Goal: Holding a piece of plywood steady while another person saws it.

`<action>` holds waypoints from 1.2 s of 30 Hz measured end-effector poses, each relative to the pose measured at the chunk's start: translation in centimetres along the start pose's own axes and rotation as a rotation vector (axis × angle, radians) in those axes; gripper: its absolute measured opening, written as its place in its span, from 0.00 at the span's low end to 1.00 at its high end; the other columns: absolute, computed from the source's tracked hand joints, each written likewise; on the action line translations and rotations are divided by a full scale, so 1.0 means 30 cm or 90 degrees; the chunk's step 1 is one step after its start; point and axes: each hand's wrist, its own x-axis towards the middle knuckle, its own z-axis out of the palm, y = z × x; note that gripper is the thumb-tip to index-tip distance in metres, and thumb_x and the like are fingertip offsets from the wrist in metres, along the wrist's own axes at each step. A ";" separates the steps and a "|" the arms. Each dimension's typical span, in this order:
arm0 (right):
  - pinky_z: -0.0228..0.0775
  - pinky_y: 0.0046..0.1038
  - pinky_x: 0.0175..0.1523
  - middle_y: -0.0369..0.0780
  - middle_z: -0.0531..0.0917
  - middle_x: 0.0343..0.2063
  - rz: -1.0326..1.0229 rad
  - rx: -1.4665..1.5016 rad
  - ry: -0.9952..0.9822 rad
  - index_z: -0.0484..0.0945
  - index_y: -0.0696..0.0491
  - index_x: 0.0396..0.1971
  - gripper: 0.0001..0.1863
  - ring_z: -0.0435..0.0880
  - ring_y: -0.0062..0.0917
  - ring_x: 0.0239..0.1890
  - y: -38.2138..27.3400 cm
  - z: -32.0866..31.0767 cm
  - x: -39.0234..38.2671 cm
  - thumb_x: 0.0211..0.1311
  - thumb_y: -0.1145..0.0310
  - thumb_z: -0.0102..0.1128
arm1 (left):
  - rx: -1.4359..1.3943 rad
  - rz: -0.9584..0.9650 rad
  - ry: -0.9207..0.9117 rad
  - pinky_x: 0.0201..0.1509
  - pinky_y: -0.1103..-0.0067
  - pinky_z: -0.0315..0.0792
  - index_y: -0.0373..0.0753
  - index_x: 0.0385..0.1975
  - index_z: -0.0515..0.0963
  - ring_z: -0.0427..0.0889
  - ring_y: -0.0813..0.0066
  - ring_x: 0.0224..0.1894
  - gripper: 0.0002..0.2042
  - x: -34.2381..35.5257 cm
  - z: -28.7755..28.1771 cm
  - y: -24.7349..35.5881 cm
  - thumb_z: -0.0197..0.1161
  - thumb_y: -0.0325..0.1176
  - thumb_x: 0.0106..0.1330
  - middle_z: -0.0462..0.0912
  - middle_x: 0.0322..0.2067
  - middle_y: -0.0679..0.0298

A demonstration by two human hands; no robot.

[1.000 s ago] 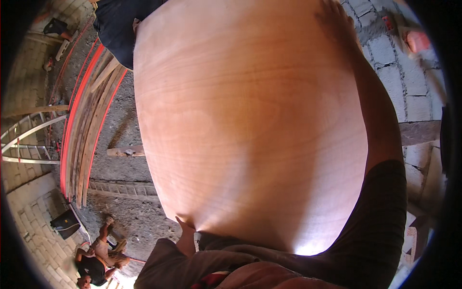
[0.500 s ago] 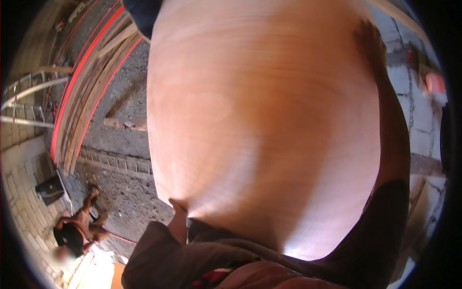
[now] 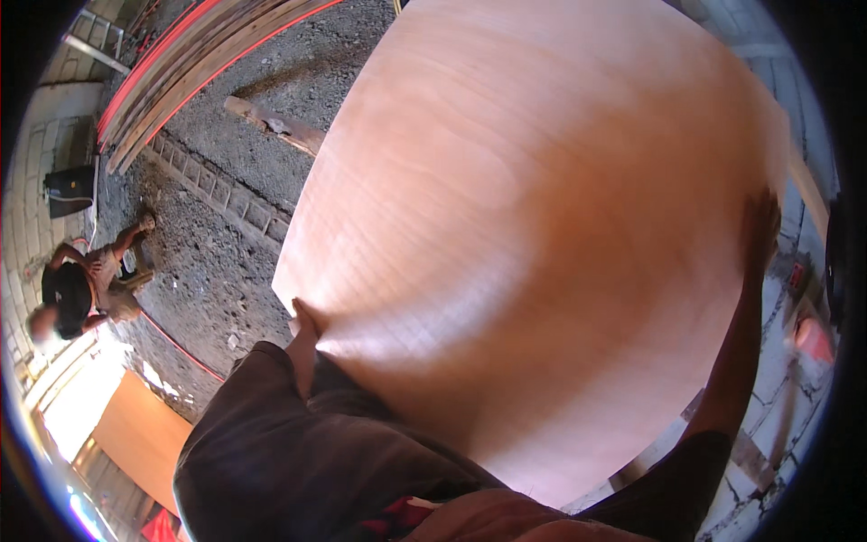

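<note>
A large sheet of plywood (image 3: 506,199), pale reddish brown with a wavy grain, fills the middle of the view. It slants up to the far right in front of my body. My left hand (image 3: 305,321) grips its near left edge, thumb on the upper face and fingers mostly hidden behind. With the arm stretched out, my right hand (image 3: 761,221) holds the right edge; it is in shadow, and its fingers lie against the board near the rim. A broad shadow crosses the face of the sheet.
Long planks with red edges (image 3: 212,63) lie at the far left. A wooden ladder-like frame (image 3: 217,190) and a short timber (image 3: 275,125) rest on gravelly ground. One person (image 3: 86,289) is low by the block wall at left. Another plywood sheet (image 3: 140,434) is lower left.
My view has swung to the left, so the plywood sheet now looks tilted toward the right. Both hands keep their places on its edges. More of the lower-left sheet shows.
</note>
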 end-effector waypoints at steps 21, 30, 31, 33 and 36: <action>0.62 0.45 0.63 0.45 0.65 0.63 0.131 0.162 -0.024 0.57 0.45 0.66 0.29 0.65 0.43 0.63 -0.052 -0.164 0.016 0.70 0.51 0.45 | 0.080 0.002 -0.034 0.57 0.66 0.71 0.32 0.58 0.68 0.75 0.60 0.52 0.42 0.242 -0.071 -0.109 0.46 0.70 0.61 0.74 0.52 0.56; 0.62 0.44 0.64 0.46 0.67 0.61 0.018 0.096 0.055 0.58 0.47 0.65 0.30 0.64 0.43 0.63 -0.046 -0.068 0.028 0.68 0.49 0.47 | 0.146 0.073 0.091 0.48 0.65 0.74 0.21 0.43 0.76 0.80 0.52 0.44 0.47 0.045 -0.033 -0.017 0.46 0.73 0.58 0.81 0.42 0.43; 0.62 0.44 0.64 0.46 0.67 0.62 0.060 0.147 0.068 0.58 0.46 0.65 0.30 0.65 0.43 0.63 -0.045 -0.073 0.027 0.67 0.49 0.47 | 0.147 0.082 0.073 0.48 0.64 0.74 0.21 0.43 0.76 0.80 0.52 0.45 0.47 0.036 -0.032 -0.012 0.46 0.73 0.58 0.80 0.43 0.43; 0.61 0.44 0.64 0.45 0.66 0.62 0.109 0.195 0.060 0.58 0.46 0.66 0.30 0.65 0.43 0.63 -0.047 -0.101 0.008 0.67 0.49 0.47 | 0.145 0.068 0.072 0.48 0.64 0.74 0.21 0.43 0.76 0.80 0.52 0.45 0.47 0.044 -0.031 -0.004 0.47 0.73 0.58 0.80 0.43 0.43; 0.60 0.45 0.65 0.42 0.64 0.64 0.136 0.176 0.000 0.57 0.43 0.66 0.30 0.63 0.40 0.65 -0.055 -0.162 0.024 0.67 0.48 0.47 | 0.094 0.073 0.064 0.49 0.65 0.73 0.21 0.43 0.75 0.80 0.52 0.46 0.47 0.089 -0.020 -0.033 0.47 0.73 0.57 0.80 0.43 0.43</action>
